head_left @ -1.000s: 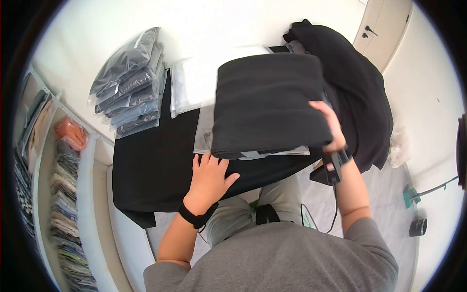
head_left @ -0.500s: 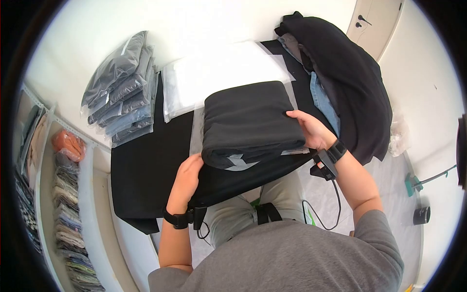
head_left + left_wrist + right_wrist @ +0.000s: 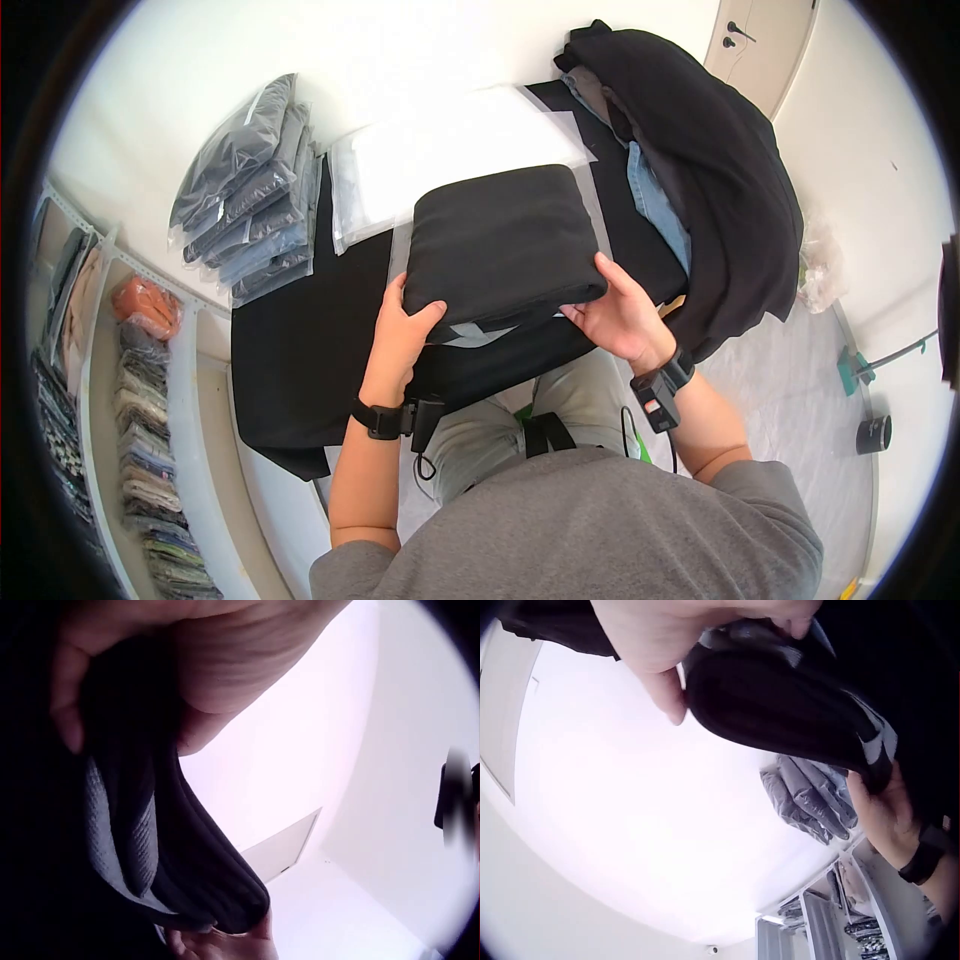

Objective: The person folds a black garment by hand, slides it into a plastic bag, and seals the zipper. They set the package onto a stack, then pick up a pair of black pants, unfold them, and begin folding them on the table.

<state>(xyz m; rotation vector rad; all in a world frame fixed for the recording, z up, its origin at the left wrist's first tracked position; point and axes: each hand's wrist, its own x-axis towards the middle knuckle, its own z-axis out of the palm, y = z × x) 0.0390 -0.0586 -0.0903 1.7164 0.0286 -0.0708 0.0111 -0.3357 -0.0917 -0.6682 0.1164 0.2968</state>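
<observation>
A folded black garment (image 3: 500, 240) with a grey strip at its near edge is held over the near part of the black-covered table. At its near left corner the left hand (image 3: 398, 335) grips it, thumb on top. The right hand (image 3: 628, 312) grips the near right corner, thumb against its side and fingers underneath. In the left wrist view the folded layers and grey strip (image 3: 105, 832) hang between both hands. From the right wrist, the rounded fold (image 3: 772, 705) shows under the right hand (image 3: 697, 637). A clear bag (image 3: 398, 262) lies partly hidden beneath the garment.
White plastic bags (image 3: 450, 140) lie at the table's back. Bagged folded clothes (image 3: 255, 190) are stacked at the back left. A large black cloth (image 3: 700, 170) with denim (image 3: 655, 205) beside it covers the right side. Shelves of clothes (image 3: 150, 440) stand at far left.
The garment has come down and to the left from its raised position. The left hand has moved from the table edge onto its left corner; the right hand has shifted to the near right corner.
</observation>
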